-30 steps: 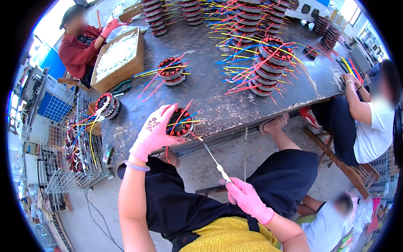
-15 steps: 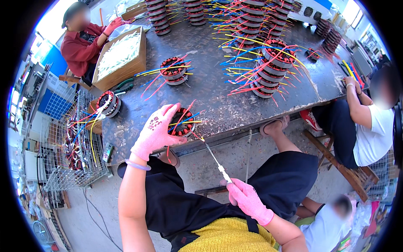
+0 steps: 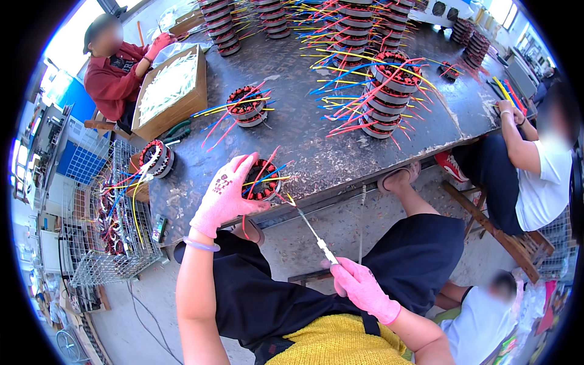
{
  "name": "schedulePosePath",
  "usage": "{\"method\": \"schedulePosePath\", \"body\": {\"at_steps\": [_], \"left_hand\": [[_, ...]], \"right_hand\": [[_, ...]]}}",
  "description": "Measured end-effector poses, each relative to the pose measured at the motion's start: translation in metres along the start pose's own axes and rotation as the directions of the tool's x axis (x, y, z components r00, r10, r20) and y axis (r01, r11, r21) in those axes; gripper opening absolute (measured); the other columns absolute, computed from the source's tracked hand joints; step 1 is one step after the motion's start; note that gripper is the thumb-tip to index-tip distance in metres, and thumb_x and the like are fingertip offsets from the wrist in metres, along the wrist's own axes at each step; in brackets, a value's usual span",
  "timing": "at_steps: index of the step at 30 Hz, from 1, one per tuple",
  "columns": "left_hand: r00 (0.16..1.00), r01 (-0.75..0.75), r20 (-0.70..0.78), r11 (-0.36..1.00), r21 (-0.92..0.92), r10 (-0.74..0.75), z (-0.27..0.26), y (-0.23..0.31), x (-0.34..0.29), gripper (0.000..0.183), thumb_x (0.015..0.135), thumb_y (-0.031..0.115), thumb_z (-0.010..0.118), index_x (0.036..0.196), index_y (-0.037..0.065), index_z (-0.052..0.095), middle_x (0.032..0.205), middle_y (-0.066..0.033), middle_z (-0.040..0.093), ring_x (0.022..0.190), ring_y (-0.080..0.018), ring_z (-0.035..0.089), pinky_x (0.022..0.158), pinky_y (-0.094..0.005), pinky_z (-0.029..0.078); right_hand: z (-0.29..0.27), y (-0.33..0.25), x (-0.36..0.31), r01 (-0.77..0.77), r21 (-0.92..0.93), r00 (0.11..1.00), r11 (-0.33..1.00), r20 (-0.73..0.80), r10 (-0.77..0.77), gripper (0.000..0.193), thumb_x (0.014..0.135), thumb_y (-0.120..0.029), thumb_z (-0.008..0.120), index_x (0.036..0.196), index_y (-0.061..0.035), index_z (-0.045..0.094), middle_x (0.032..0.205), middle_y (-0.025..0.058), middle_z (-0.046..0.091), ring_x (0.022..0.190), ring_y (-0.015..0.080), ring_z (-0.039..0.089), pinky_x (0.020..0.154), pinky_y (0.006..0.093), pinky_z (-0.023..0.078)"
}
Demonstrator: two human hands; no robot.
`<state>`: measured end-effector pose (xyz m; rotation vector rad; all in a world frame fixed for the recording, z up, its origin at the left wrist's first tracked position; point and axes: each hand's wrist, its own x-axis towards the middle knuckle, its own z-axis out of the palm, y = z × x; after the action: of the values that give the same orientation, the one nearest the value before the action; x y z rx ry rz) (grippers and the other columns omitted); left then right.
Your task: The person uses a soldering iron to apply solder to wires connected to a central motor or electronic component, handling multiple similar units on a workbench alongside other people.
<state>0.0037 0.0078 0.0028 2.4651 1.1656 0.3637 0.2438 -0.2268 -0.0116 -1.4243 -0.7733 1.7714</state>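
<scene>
My left hand (image 3: 220, 198), in a pink glove, grips a motor stator (image 3: 263, 187) at the table's near edge. Red, blue and yellow leads stick out of this ring, and a red one hangs below. My right hand (image 3: 365, 289), also gloved in pink, is closed on the lower end of a slim grey rod or strand (image 3: 310, 225) with a white section. Its upper end meets the tips of red and yellow leads beside the stator. Whether it is a tool or a sleeved wire cannot be made out.
Beyond are a single stator (image 3: 248, 111), a stator with white lacing (image 3: 157, 159) and tall stator stacks (image 3: 389, 100). A cardboard box (image 3: 198, 91) holds white tubes. A wire basket (image 3: 112, 267) stands left of the table (image 3: 304, 137). Co-workers sit at left and right; another person is lower right.
The view has shifted slightly. Both hands keep their grips, and the rod's tip stays by the lead ends with little visible movement.
</scene>
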Motion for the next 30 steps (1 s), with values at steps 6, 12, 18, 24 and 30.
{"method": "schedulePosePath", "body": {"at_steps": [6,12,18,24,30], "left_hand": [[1.0,-0.003,0.005,1.0,-0.005,0.003,-0.0007,0.0005,0.0005,0.101,0.06,0.031,0.09,0.143,-0.002,0.044,0.139,-0.0208,0.049,0.128,-0.0378,0.05,0.109,-0.041,0.04],[1.0,-0.001,0.007,1.0,-0.007,0.001,-0.0012,0.0021,0.0002,0.101,0.06,0.031,0.09,0.143,-0.002,0.044,0.14,-0.0207,0.049,0.128,-0.0377,0.05,0.109,-0.0409,0.039],[1.0,0.007,0.006,1.0,-0.002,-0.007,-0.0009,0.002,-0.0006,0.101,0.059,0.031,0.09,0.144,-0.002,0.044,0.14,-0.0207,0.049,0.129,-0.0378,0.05,0.109,-0.041,0.039],[1.0,0.002,0.006,1.0,-0.01,-0.002,0.0,0.0011,-0.0002,0.101,0.06,0.029,0.089,0.144,-0.001,0.044,0.14,-0.0204,0.048,0.128,-0.038,0.049,0.109,-0.0411,0.04],[1.0,0.001,0.004,1.0,-0.012,-0.001,-0.0009,0.0025,-0.001,0.101,0.06,0.029,0.09,0.144,-0.001,0.044,0.14,-0.0204,0.048,0.129,-0.0386,0.049,0.109,-0.0419,0.039]], "right_hand": [[-0.004,0.0103,0.0019,0.067,-0.091,0.998,0.994,0.004,-0.067,0.031,0.104,-0.02,0.047,0.124,0.0002,0.061,0.068,0.0006,0.05,0.059,0.0074,0.047,0.056,0.0267,0.041],[-0.0031,0.0051,0.0011,0.038,-0.082,0.999,0.996,0.004,-0.038,0.032,0.104,-0.021,0.048,0.124,0.0001,0.061,0.067,0.0001,0.05,0.059,0.0074,0.048,0.056,0.0268,0.041],[-0.0026,0.0084,0.001,0.038,-0.032,0.999,0.999,0.0,-0.038,0.032,0.104,-0.022,0.048,0.124,0.0005,0.06,0.067,-0.001,0.049,0.058,0.0069,0.046,0.055,0.0264,0.04],[-0.0014,0.0074,0.0012,0.021,-0.021,1.0,1.0,-0.002,-0.021,0.032,0.104,-0.021,0.048,0.125,0.0007,0.06,0.067,-0.0021,0.048,0.059,0.0062,0.045,0.055,0.0252,0.039],[-0.0012,0.0049,0.0007,0.017,-0.021,1.0,1.0,-0.003,-0.017,0.032,0.104,-0.021,0.048,0.125,0.0003,0.06,0.067,-0.0018,0.047,0.059,0.0064,0.045,0.055,0.0255,0.039]]}}
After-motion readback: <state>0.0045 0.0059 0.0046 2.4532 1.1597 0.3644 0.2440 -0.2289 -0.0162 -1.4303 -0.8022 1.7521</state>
